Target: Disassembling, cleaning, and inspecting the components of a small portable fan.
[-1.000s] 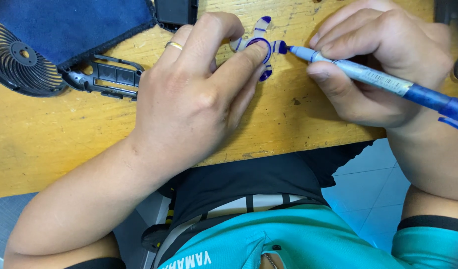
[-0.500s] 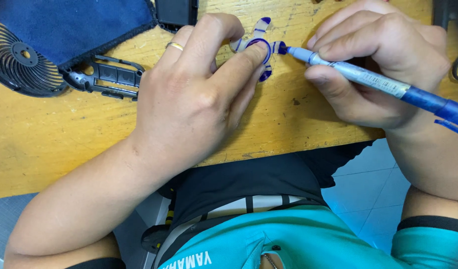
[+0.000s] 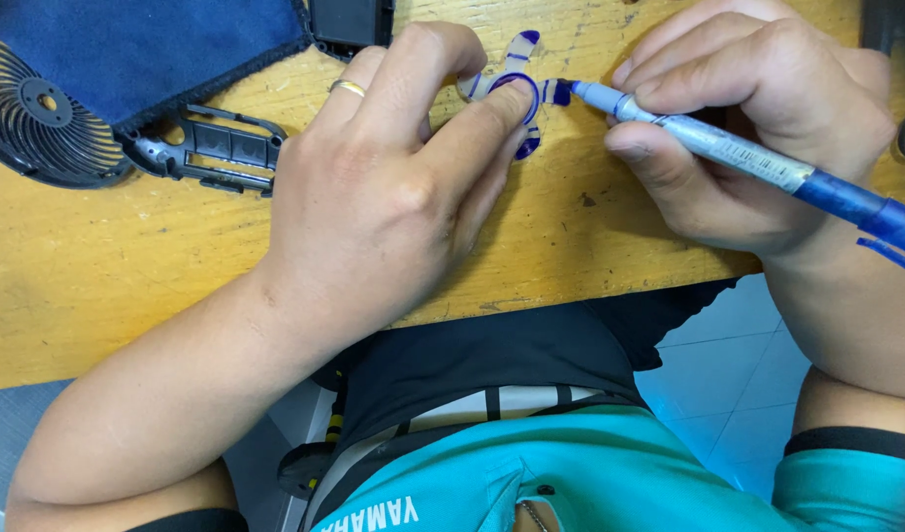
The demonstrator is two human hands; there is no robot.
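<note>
Bare tabletop lies open at seven o'clock of the left hand. At ten o'clock the black clip, fan grille and blue cloth crowd the way. The right hand and pen block three o'clock.
</note>
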